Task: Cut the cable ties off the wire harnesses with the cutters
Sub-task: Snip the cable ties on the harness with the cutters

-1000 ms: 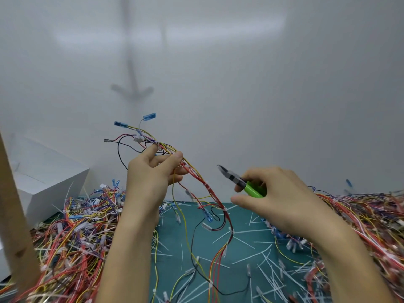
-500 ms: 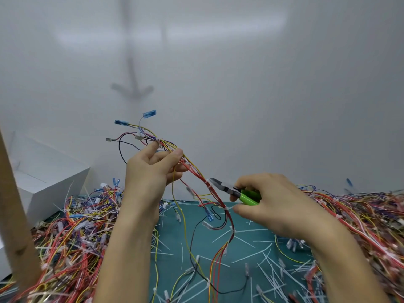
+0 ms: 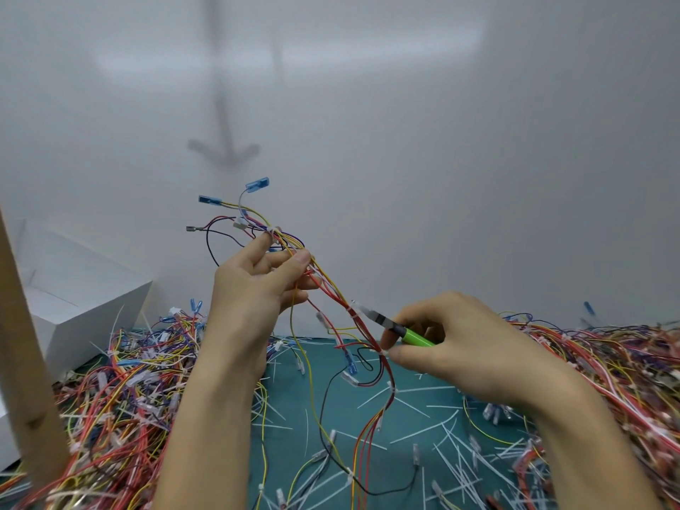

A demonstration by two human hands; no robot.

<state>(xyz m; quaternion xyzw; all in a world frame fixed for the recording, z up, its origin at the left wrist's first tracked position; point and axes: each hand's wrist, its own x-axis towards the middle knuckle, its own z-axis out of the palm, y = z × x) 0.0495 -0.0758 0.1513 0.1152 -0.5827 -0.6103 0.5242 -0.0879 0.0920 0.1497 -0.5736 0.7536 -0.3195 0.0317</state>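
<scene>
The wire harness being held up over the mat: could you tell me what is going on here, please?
A person is stripping a wire harness of its ties. The left hand holds it up above the teal mat; the right hand grips green-handled cutters, their tips at a white cable tie on the red wires. Cut ties litter the mat, with heaps of harnesses on both sides.

A wire harness (image 3: 333,292) of red, yellow and black leads hangs slack from the left hand (image 3: 257,300), its blue terminals splayed above the fingers; a white cable tie (image 3: 354,311) binds its red strands in mid-air; the green-handled cutters (image 3: 399,330), gripped in the right hand (image 3: 460,347), point left with their tips at that tie; cut ties (image 3: 415,390) litter the desk (image 3: 434,406).
</scene>
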